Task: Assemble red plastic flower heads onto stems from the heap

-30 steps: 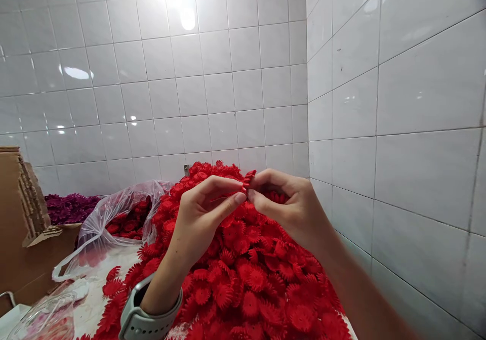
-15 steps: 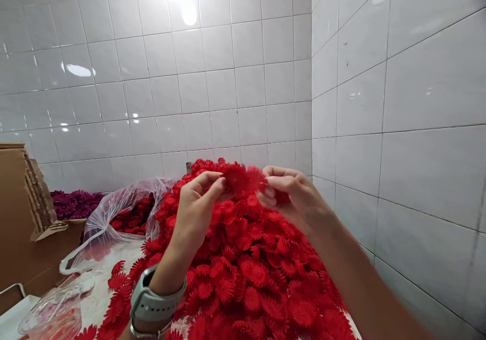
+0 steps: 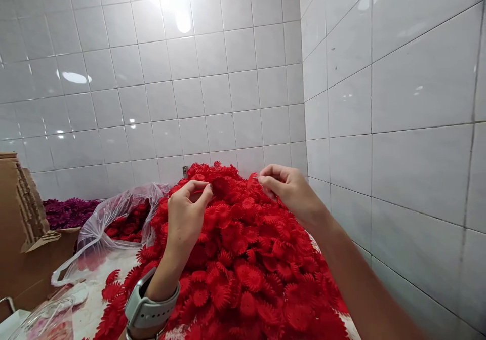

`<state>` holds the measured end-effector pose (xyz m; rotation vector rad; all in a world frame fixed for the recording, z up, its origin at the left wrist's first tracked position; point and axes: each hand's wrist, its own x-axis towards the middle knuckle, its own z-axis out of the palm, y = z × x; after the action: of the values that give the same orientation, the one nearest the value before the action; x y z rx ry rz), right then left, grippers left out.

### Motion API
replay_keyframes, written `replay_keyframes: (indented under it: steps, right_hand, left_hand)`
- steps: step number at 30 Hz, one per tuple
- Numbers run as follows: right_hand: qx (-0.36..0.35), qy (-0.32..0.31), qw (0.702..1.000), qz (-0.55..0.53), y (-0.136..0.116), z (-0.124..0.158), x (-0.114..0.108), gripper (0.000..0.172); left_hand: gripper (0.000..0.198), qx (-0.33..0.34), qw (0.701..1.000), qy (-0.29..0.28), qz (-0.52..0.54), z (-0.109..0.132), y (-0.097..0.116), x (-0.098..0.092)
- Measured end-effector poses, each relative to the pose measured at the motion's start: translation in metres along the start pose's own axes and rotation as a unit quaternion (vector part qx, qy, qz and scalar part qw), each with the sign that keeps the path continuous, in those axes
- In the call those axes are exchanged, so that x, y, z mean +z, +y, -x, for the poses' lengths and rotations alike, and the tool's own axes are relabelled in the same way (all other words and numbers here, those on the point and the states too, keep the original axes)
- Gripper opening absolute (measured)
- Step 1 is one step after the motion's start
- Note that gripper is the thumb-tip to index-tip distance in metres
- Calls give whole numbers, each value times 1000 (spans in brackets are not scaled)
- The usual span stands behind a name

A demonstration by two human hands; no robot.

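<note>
A large heap of red artificial flowers [image 3: 246, 274] with fringed petals lies in front of me. Above its upper part, my left hand [image 3: 188, 203] is closed in a pinch, thumb against forefinger, on the edge of a darker red flower [image 3: 221, 185]. My right hand [image 3: 283, 183] pinches another red flower [image 3: 252, 180], seen nearly edge-on, a short way to the right. A gap shows between the two held flowers. On my left wrist sits a watch with a pale strap [image 3: 152, 312].
Left of the heap are a clear plastic bag [image 3: 110, 223] with darker red flowers inside, purple flowers [image 3: 70, 212] and a cardboard box [image 3: 18, 244]. Clear plastic packaging [image 3: 49, 314] lies at lower left. White tiled walls [image 3: 243, 92] stand behind and to the right.
My hands have moved apart: the two red flowers, together between them before, are now separate, one in each hand. The view has shifted slightly to the right.
</note>
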<state>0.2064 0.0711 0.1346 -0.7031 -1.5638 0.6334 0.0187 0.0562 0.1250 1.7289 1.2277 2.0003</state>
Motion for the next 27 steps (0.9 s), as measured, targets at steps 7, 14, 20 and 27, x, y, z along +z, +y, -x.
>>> replay_keyframes:
  steps: [7,14,20,27]
  right_hand:
    - [-94,-94,989,65,-11,13,19,20]
    - [-93,-66,990,-78,-7,11,18,9]
    - [-70,-94,983,-142,-9,13,13,7]
    - [-69,-93,982,-147,-12,14,14,9]
  left_hand:
    - [9,38,999,-14,-3,8,12,4]
    - [7,10,981,-143,133,11,21,-4]
    - [2,-2,976,-156,150,12,26,-5]
    - [3,9,978,-158,138,13,28,-6]
